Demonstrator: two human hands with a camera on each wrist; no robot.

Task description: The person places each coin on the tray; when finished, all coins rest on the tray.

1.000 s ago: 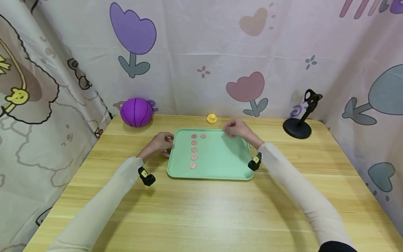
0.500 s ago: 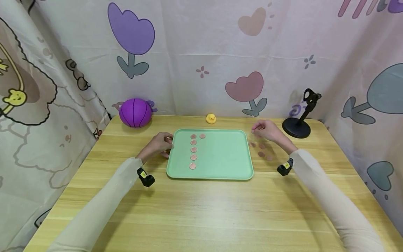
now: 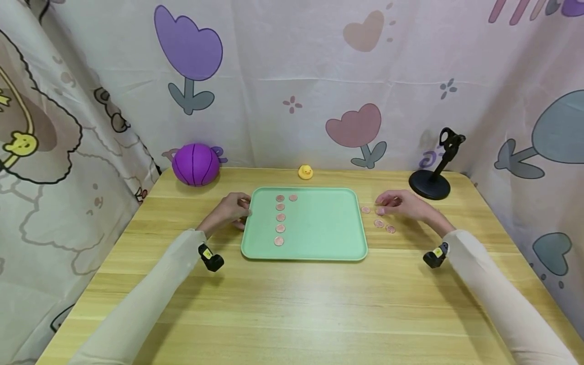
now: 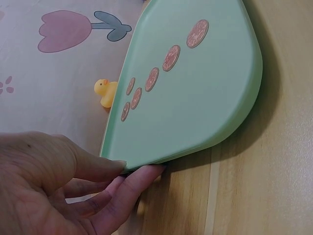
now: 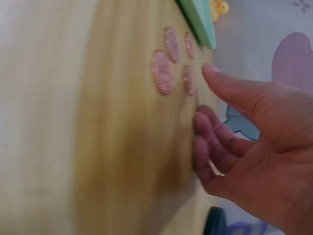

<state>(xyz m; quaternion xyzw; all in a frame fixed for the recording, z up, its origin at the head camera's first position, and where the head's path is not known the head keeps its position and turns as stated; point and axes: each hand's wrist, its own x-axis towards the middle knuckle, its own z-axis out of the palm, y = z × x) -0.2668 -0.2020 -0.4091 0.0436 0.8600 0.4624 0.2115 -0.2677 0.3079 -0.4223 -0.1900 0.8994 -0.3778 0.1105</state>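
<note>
A mint-green tray lies on the table. Copper-coloured coins form a column on its left side, with one more coin beside the top one. At the tray's left edge my left hand pinches the rim, thumb on top and fingers beneath, as the left wrist view shows. Several loose coins lie on the wood just right of the tray. My right hand is over them, and its thumb and fingers stand apart with nothing between them in the right wrist view.
A purple ball sits at the back left. Behind the tray stands a small yellow rubber duck. A black stand is at the back right, beyond my right hand. Patterned curtains border the wooden table.
My right hand has moved from above the tray's far right corner rightward, then down to the loose coins, holding nothing now. My left hand stays on the tray's rim.
</note>
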